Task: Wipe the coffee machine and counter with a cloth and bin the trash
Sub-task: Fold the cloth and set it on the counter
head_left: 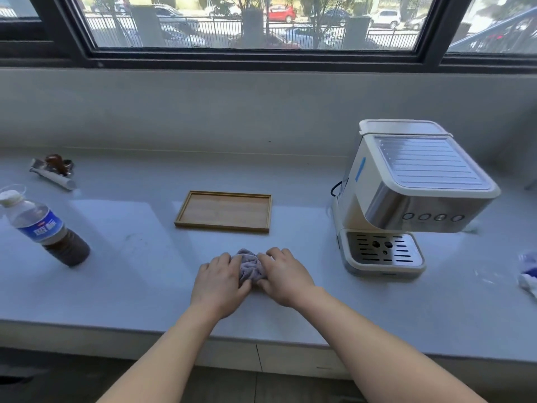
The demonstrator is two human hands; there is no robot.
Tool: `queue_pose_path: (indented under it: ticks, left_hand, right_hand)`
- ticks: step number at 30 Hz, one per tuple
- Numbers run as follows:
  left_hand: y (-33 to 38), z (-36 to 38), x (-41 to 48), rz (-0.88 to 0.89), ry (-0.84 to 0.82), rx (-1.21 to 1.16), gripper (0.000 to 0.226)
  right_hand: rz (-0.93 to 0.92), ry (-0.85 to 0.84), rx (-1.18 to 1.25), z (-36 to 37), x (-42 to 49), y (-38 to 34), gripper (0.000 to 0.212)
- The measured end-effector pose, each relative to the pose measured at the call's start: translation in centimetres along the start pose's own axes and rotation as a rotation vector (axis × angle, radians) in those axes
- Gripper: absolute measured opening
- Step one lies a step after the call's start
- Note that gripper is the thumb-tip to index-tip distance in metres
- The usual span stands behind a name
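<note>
Head view: the left hand and right hand press together around a bunched grey cloth on the counter, near the tray. The coffee machine stands right; possibly crumpled trash lies far right.

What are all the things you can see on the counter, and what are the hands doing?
Cream and steel coffee machine: one, right side of the pale grey counter.
Shallow wooden rectangular tray: one, light brown, centre, empty.
Clear plastic bottle with blue label: one, dark liquid inside, left.
White tube and brown items: small pile, far left; too small to identify.
Crumpled white and blue wrapper: one, right edge.
Bunched grey-purple cloth: one, front of tray.
Left hand: on the cloth.
Right hand: on the cloth.
</note>
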State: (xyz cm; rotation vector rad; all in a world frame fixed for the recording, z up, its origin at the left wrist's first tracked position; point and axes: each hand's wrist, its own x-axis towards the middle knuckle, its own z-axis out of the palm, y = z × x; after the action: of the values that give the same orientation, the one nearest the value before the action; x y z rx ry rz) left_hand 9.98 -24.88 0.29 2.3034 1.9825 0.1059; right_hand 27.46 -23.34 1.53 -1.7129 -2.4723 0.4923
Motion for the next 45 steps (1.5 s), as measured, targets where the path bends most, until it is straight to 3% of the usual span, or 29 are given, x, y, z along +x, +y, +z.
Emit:
queue_pose_path:
  ticks: [11,26,35,45]
  left_hand:
    - [4.1,-4.1,-2.1,-0.014,0.029,0.102,0.051]
    - [15.1,-6.8,-5.5,0.033,0.080,0.046,0.054]
    - [21.1,-8.9,-6.3,0.155,0.141,0.029,0.058]
    - [25.8,-10.0,-7.4,0.400,0.179,-0.014,0.056]
  right_hand:
    - [0.021,0.099,-0.056,-5.0,-4.8,1.3,0.046]
    - [0.086,0.174,-0.058,-10.4,-14.4,7.2,0.049]
    - [0.193,0.257,-0.054,-13.3,-19.8,10.1,0.050]
    - [0.457,0.287,-0.027,-14.7,-26.6,10.5,0.061]
